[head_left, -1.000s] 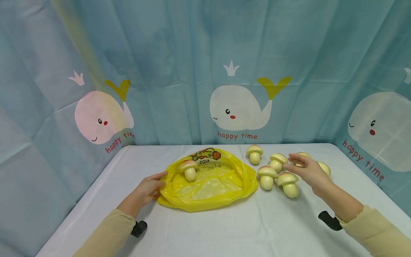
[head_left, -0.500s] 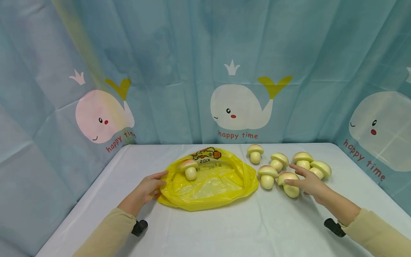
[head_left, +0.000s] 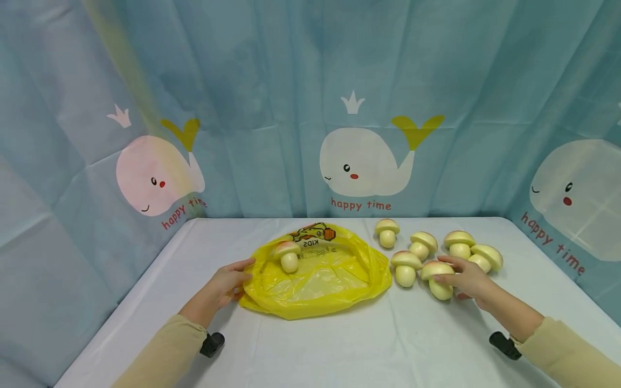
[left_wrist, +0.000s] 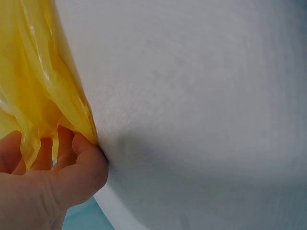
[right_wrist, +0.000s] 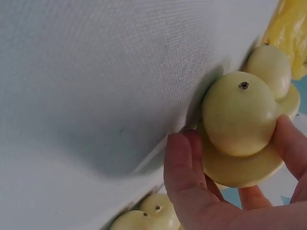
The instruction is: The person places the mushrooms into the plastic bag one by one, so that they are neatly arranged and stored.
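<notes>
A yellow plastic bag [head_left: 310, 310] lies with its mouth spread on the table, and one mushroom [head_left: 289, 263] with a pinkish-cream cap rests inside it. My left hand [head_left: 227, 284] pinches the bag's left edge; in the left wrist view thin folds of the bag [left_wrist: 41, 72] run between thumb and fingers. To the right of the bag, my right hand [head_left: 474, 281] holds the nearest mushroom [head_left: 440, 290] of a group, thumb on one side and fingers on the other. The right wrist view shows that mushroom's stem end [right_wrist: 242, 115] towards the camera, beside the fingers.
Several more mushrooms stand close by: one mushroom [head_left: 405, 275] beside the bag, one mushroom [head_left: 387, 237] at the back, one mushroom [head_left: 421, 249] behind the held one, and a pair including a tilted mushroom [head_left: 487, 257] further right. A whale-printed curtain [head_left: 271, 134] borders the white table [head_left: 339, 350].
My right hand has come down from above the group to the nearest mushroom, and its fingers have closed around it. The left hand stays at the bag's edge.
</notes>
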`<act>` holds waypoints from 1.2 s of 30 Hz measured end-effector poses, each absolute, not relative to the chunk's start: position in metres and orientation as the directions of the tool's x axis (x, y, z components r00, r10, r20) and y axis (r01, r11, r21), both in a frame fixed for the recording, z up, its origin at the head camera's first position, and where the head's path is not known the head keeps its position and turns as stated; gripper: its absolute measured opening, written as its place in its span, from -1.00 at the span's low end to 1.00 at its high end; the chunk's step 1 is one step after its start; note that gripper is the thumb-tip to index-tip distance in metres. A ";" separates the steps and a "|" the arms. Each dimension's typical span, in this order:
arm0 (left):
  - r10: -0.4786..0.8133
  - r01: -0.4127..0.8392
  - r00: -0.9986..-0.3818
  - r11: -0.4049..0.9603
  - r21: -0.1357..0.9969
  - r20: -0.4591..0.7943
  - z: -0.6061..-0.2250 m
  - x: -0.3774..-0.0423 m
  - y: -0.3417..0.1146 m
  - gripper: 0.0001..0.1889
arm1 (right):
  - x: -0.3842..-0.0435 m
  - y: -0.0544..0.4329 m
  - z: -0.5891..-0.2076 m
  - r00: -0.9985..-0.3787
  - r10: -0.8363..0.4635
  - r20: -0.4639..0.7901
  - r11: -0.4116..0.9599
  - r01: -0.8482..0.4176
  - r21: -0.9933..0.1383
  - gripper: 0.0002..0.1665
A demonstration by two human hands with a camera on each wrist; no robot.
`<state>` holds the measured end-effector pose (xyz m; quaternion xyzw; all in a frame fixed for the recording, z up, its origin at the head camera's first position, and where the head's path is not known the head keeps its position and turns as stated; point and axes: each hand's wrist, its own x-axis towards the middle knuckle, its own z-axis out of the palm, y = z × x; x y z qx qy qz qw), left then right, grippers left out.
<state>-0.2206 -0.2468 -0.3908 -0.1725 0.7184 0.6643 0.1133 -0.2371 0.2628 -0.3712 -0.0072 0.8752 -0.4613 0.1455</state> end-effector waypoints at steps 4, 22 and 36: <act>-0.095 -0.394 -0.917 0.065 0.917 -0.387 -0.392 -0.221 -0.247 -0.45 | -0.237 0.264 -0.373 -0.963 -0.116 -0.245 0.566 0.138 -0.813 -0.03; -0.110 -0.406 -0.911 0.060 0.912 -0.398 -0.390 -0.220 -0.246 -0.44 | -0.228 0.256 -0.344 -0.962 -0.095 -0.256 0.500 0.176 -0.848 -0.03; -0.098 -0.399 -0.914 0.050 0.915 -0.393 -0.393 -0.222 -0.248 -0.43 | -0.227 0.232 -0.329 -0.958 -0.138 -0.253 0.424 0.173 -0.889 0.00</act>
